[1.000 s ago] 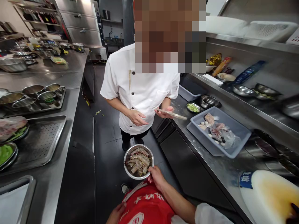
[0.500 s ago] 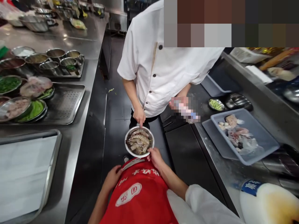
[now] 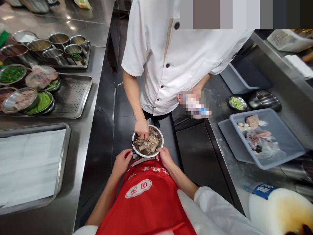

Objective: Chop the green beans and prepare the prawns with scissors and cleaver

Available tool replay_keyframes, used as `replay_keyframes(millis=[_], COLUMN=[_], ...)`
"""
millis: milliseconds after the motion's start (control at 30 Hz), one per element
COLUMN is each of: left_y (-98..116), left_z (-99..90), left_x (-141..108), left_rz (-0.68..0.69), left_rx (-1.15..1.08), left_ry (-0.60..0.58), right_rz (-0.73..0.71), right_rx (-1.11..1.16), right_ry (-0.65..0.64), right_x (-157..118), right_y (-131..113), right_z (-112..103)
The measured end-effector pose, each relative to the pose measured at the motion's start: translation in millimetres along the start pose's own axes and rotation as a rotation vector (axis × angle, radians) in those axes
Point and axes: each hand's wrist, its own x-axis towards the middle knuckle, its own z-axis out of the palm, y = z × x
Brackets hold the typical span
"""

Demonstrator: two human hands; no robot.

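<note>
A round metal bowl (image 3: 161, 142) of shellfish pieces (image 3: 149, 143) is held in front of the red apron. My right hand (image 3: 164, 156) grips its near right rim, thumb on top. Beside the near left rim is my left hand (image 3: 122, 161), fingers apart and holding nothing; a small gap seems to separate it from the bowl. Another person's hand (image 3: 141, 128) reaches into the bowl from the far side, its fingertips among the pieces.
Facing me stands a person in a white jacket (image 3: 168, 75), a blurred-out item in the other hand. The left counter bears metal pots, a perforated tray (image 3: 80, 94) and a lined tray (image 3: 31, 163). A grey-blue bin (image 3: 276, 160) with bagged food sits on the right counter.
My left hand has risen from beside the apron toward the bowl, its fingers spreading. The other person's hand has moved deeper into the bowl, among the pieces. The view has shifted.
</note>
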Motion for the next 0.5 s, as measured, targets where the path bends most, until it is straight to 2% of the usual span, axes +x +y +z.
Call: replay_keyframes(millis=[100,267,367,500], left_y=[14.2,32.7,38.1,37.0], left_z=[-1.5,3.4,6.9,9.5], left_x=[2.2,7.3,10.7,9.9], left_rz=[0.036,0.154,0.203,0.203], left_rx=[-0.027,-0.036,-0.055,-0.074], left_ry=[0.051,0.043,0.033,0.015], right_rz=[0.006,0.005,0.000,-0.006], right_rx=[-0.003,0.005,0.014,0.028], right_ry=[-0.002,0.002,0.012,0.034], right_x=[-2.3,-3.9,-2.8,-1.7], right_y=[3.8,5.3,1.6,-3.8], right_z=[-2.6,-5.1,-4.7,-4.4])
